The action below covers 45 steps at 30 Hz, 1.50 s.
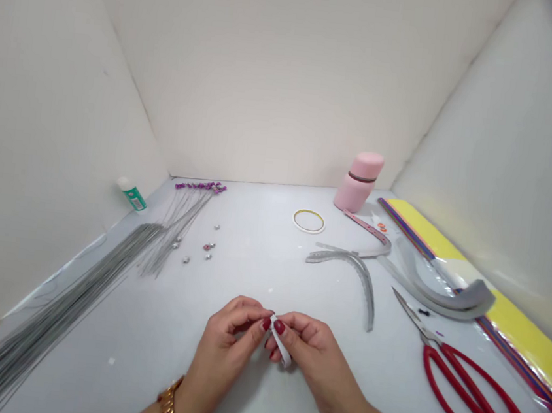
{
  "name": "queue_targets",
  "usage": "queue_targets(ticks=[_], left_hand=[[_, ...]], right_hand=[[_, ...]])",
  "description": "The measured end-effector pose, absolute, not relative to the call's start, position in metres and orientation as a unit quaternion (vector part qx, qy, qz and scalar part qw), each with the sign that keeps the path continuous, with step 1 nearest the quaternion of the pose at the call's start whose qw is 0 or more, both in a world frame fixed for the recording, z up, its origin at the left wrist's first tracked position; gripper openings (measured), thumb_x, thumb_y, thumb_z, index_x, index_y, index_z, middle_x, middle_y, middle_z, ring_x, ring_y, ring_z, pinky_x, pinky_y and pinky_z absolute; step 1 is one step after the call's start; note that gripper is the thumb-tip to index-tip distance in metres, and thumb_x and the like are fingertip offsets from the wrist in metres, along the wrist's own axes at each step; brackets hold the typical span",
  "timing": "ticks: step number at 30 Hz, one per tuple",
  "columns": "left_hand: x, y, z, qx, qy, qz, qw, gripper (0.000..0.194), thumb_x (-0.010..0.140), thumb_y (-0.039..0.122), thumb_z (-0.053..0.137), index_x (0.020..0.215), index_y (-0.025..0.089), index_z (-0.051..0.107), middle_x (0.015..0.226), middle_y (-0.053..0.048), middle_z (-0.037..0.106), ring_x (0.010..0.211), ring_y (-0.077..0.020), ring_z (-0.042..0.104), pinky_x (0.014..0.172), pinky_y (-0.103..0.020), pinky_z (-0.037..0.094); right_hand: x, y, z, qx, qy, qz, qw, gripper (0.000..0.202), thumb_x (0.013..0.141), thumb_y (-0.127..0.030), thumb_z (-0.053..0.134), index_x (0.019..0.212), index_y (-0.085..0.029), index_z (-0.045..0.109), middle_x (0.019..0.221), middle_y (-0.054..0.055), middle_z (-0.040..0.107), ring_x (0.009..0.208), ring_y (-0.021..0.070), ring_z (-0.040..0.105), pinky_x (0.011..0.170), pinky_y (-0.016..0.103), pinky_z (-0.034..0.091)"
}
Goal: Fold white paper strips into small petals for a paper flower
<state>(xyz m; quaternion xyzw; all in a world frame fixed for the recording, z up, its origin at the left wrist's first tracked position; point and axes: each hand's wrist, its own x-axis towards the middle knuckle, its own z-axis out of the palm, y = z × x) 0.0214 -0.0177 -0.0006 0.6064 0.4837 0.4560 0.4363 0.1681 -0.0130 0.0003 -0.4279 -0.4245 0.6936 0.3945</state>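
My left hand [229, 343] and my right hand [312, 351] meet low in the middle of the view, thumb tips almost touching. Between them is a narrow silver-white paper strip [284, 353], its lower end looped below my right thumb. The right thumb and fingers pinch the strip. At its upper end, my left thumb and forefinger are pressed together on it, and the exact spot is partly covered by the fingertips. Ahead and to the left lie several small silver folded pieces [186, 259] and a reddish one [206, 247].
Grey wires [74, 290] and purple-tipped stems [191, 214] lie left, near a glue stick [133, 195]. A tape ring [307, 230] and pink bottle [354, 192] stand farther back. Silver strips [368, 295], red-handled scissors [465, 381] and yellow sheets [529, 332] lie right.
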Motion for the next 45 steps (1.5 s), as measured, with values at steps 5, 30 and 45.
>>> queue_targets(ticks=[5,30,45], left_hand=[[0.020,-0.015,0.002,0.596,0.472,0.429,0.488,0.014,0.078,0.020,0.056,0.087,0.017,0.066,0.083,-0.006,0.061,0.075,-0.0171,0.060,0.066,-0.026,0.049],[0.027,-0.017,-0.005,0.410,0.533,0.438,0.597,0.012,0.076,0.024,0.057,0.070,0.013,0.060,0.055,0.000,0.061,0.055,-0.0118,0.053,0.056,-0.022,0.042],[0.027,-0.022,-0.006,0.503,0.567,0.434,0.487,0.013,0.076,0.026,0.057,0.075,0.014,0.062,0.068,-0.003,0.065,0.062,-0.0142,0.058,0.058,-0.023,0.045]], right_hand=[[0.170,-0.012,-0.002,-0.413,-0.422,0.709,0.385,0.027,0.077,-0.038,0.058,0.068,-0.012,0.061,0.057,0.001,0.060,0.051,0.0087,0.049,0.050,0.020,0.033],[0.166,-0.011,-0.008,-0.463,-0.450,0.674,0.360,0.024,0.075,-0.034,0.060,0.066,-0.012,0.058,0.056,0.001,0.059,0.049,0.0081,0.049,0.048,0.019,0.034],[0.167,-0.013,-0.003,-0.480,-0.464,0.652,0.359,0.022,0.075,-0.034,0.060,0.066,-0.013,0.057,0.052,-0.004,0.050,0.041,0.0040,0.034,0.039,0.016,0.025]])
